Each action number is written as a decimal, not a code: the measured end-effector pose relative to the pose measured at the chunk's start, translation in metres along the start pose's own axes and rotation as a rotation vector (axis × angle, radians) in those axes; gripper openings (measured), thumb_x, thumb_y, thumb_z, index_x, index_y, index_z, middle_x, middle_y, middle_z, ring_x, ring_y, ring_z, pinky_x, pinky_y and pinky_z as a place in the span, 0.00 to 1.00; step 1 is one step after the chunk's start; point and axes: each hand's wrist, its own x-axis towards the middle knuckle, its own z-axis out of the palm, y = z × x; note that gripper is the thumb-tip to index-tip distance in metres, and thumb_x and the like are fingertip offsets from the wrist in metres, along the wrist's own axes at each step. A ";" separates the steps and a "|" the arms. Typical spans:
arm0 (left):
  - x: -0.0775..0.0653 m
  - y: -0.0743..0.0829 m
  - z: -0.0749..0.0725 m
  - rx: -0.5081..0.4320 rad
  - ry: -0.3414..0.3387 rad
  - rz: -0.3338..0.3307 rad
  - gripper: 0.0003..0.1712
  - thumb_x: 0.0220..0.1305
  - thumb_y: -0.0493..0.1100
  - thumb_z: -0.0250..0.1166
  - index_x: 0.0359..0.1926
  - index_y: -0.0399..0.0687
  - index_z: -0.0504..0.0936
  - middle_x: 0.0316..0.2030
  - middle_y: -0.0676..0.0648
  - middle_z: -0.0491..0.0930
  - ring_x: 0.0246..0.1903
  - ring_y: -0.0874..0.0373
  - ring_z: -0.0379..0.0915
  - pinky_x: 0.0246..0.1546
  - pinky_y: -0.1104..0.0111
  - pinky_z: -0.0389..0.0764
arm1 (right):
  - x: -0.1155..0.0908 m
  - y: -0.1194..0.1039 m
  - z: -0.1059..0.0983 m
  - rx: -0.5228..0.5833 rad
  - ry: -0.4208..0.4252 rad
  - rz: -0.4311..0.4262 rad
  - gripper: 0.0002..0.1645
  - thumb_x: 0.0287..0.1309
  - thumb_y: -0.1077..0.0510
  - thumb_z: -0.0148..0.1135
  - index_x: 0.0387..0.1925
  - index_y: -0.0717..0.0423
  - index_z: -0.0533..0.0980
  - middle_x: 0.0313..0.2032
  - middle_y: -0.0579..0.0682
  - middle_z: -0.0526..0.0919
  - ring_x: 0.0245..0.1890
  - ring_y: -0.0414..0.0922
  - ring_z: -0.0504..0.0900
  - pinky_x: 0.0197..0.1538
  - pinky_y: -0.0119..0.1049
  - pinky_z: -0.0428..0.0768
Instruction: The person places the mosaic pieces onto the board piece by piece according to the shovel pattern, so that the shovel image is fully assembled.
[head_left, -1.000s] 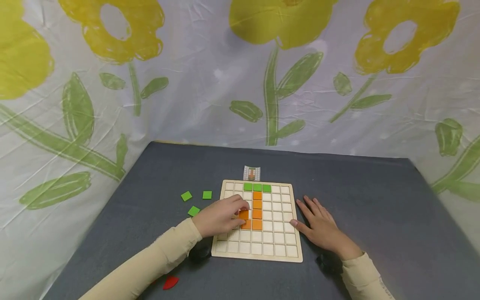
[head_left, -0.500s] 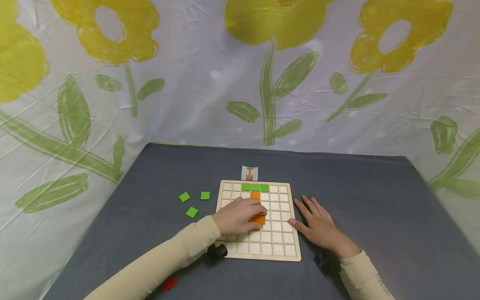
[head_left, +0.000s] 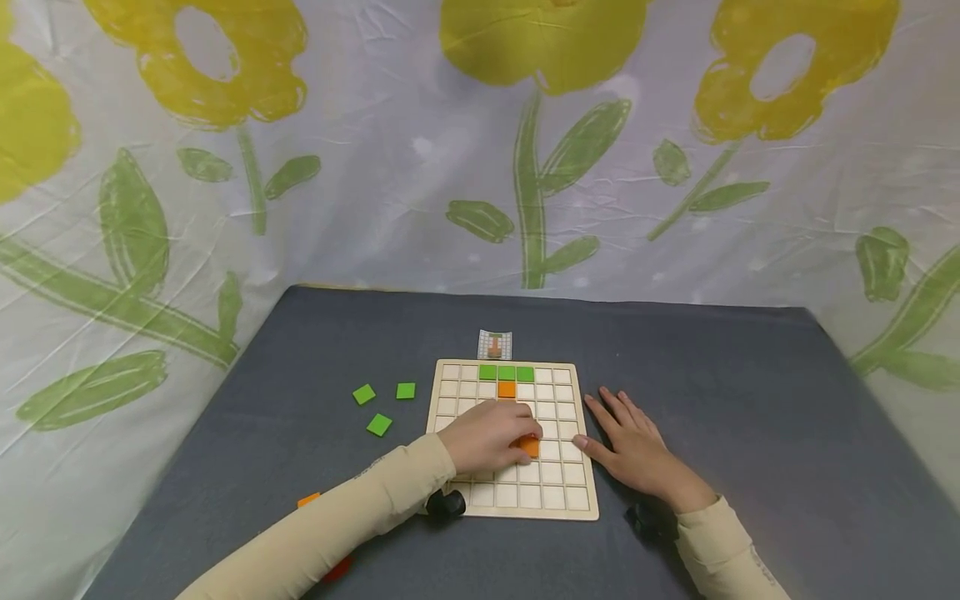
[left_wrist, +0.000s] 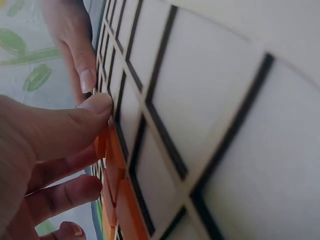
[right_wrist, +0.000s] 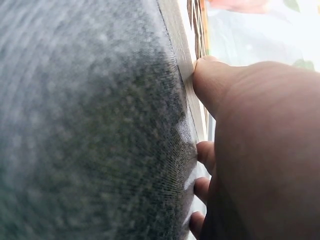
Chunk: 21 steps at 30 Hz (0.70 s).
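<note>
Where the left hand lies over the middle of the gridded wooden board, just below centre of the head view, its curled fingers gather several orange tiles; the left wrist view shows the thumb and fingers closed round the tiles' edges.

Orange tiles: small, thin, flat squares; likely light, rigid and smooth-faced. Judged apt to slide on the board; best taken by opposite edges in a pinch, or pushed flat with a fingertip. A stack in the fingers may slip apart.

One single orange tile sits in a cell under the green row, three green tiles side by side in the board's top row.

Board: pale wood, shallow square cells, flat on the dark grey surface. Probably stiff and light enough to shift if nudged.

Right hand: flat on the surface, fingers straight and spread, holding nothing; in the right wrist view the thumb touches the board's right edge.

Loose green tiles: three, on the surface left of the board, well apart from the hands.

Small pattern card: just beyond the board's far edge.

Stray orange piece: lower left, near the left sleeve. A red piece partly hidden under that sleeve.

Backdrop: white sheet with yellow flowers.
</note>
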 end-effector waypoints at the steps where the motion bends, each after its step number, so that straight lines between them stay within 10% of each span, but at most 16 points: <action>1: 0.000 0.000 0.001 0.001 0.001 0.001 0.15 0.59 0.50 0.69 0.46 0.52 0.83 0.39 0.55 0.79 0.36 0.65 0.72 0.43 0.71 0.75 | 0.000 0.000 0.000 0.002 0.001 0.000 0.46 0.64 0.31 0.48 0.73 0.51 0.54 0.73 0.60 0.49 0.73 0.63 0.43 0.68 0.64 0.47; 21: -0.002 0.000 0.004 0.001 0.034 0.007 0.12 0.57 0.53 0.70 0.38 0.55 0.82 0.35 0.58 0.79 0.34 0.65 0.70 0.40 0.71 0.72 | -0.001 -0.003 -0.001 -0.002 0.004 0.001 0.45 0.64 0.32 0.48 0.73 0.52 0.55 0.73 0.60 0.49 0.73 0.63 0.43 0.67 0.65 0.46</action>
